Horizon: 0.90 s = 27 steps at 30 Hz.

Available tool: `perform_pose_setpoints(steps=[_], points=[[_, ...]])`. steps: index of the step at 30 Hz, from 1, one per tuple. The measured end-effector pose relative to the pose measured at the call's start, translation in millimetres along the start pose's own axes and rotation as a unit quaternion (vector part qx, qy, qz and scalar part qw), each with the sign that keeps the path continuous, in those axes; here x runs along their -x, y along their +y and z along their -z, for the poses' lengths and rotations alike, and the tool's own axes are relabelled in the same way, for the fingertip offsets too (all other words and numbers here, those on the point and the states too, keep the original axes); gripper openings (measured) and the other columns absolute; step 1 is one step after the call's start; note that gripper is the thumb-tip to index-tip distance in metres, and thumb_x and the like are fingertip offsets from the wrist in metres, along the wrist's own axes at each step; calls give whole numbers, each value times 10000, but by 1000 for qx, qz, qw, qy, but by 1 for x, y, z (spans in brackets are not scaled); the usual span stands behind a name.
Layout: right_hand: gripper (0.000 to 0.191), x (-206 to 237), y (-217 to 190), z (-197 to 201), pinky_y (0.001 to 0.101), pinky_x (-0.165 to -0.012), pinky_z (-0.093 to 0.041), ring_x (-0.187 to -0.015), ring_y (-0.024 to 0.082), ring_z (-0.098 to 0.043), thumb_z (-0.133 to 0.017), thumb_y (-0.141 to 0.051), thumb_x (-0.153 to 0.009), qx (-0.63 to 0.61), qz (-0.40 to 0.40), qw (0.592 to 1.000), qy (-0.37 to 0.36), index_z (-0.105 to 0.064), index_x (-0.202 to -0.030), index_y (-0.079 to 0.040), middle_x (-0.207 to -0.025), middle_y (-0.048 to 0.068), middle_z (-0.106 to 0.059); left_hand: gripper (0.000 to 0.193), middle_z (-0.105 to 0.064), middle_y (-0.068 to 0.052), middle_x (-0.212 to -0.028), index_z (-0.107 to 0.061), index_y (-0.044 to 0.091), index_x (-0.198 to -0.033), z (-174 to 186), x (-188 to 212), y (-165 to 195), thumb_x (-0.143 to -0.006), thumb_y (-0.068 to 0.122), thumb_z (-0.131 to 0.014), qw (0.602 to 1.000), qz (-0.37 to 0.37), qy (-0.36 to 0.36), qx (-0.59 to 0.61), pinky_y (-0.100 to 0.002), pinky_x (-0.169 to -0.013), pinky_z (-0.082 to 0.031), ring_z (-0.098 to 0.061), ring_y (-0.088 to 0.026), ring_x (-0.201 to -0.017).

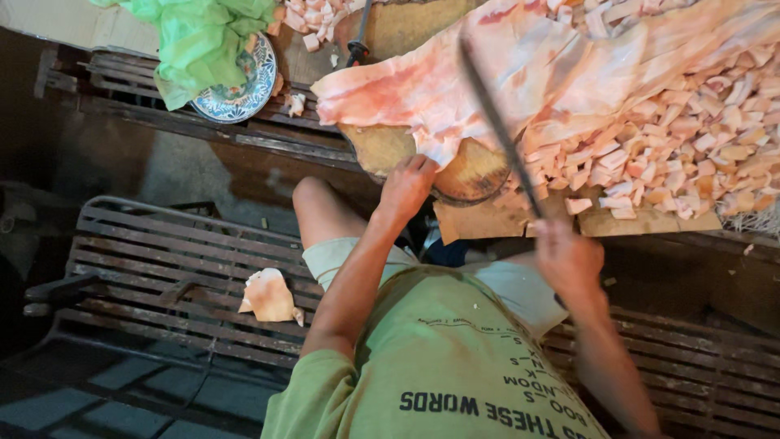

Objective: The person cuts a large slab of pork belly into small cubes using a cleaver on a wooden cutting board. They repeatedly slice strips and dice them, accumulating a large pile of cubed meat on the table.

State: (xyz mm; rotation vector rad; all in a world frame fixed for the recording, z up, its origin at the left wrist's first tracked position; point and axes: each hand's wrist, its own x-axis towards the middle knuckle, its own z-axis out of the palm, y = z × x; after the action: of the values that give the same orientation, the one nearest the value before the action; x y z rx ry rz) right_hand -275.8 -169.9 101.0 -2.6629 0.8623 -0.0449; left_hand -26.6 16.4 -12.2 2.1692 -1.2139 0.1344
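Round chopping block (475, 175), left hand (409, 185) fingers curled on meat slab (487, 81), right hand (566, 258) clenched around knife (497, 126)

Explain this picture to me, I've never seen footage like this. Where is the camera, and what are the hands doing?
There is no machine here. The single picture comes from a camera worn on a person's head, looking down past their green shirt at their own bare hands.

The right hand has its grip shut on a long knife, whose blade is blurred. The left hand rests, fingers curled, on the edge of a big pale pink sheet of raw fatty meat. I can't tell whether it pinches the sheet. The sheet lies over a round wooden chopping block. Right of the blade is a pile of small cut pieces. A stray scrap lies on a slatted bench.
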Motion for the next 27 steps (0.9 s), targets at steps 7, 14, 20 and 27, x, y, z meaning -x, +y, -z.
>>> perform_pose_setpoints(steps=[7, 14, 20, 27], points=[[361, -14, 28, 2, 444, -646, -522, -632, 294, -618, -480, -349, -1146, -414, 156, 832, 336, -579, -957, -59, -679, 159, -601, 117, -649, -141, -925, -662, 55, -948, 1, 2, 5, -834, 82, -671, 999, 14, 2, 33, -481, -760, -542, -655, -376, -907], [359, 31, 70, -72, 616, -701, -516, -696, 514, -645, -493, -335, -1061, 9, 21, 1000, -21, -581, -968, 0, -680, 316, -615, 69, -661, -176, -930, -664, 56, -947, 11, 9, 19, -885, 79, -686, 993, 31, -19, 116, -505, -780, -538, -654, -404, -901], [324, 62, 71, -49, 630, -665, -500, -737, 529, -651, -509, -333, -1044, -36, -51, 997, -56, -600, -1056, -22, -754, 318, -639, 93, -669, -172, -919, -685, 60, -937, 22, 35, 32, -849, 69, -714, 986, 51, -15, 159, -493, -778, -540, -660, -398, -901], [352, 27, 12, -75, 592, -588, -492, -647, 490, -647, -520, -341, -1061, -59, 35, 998, 1, -581, -1029, 4, -661, 284, -623, 94, -681, -146, -935, -677, 59, -963, 23, 31, 37, -877, 68, -715, 983, 48, 11, 178, -485, -793, -538, -657, -379, -906]])
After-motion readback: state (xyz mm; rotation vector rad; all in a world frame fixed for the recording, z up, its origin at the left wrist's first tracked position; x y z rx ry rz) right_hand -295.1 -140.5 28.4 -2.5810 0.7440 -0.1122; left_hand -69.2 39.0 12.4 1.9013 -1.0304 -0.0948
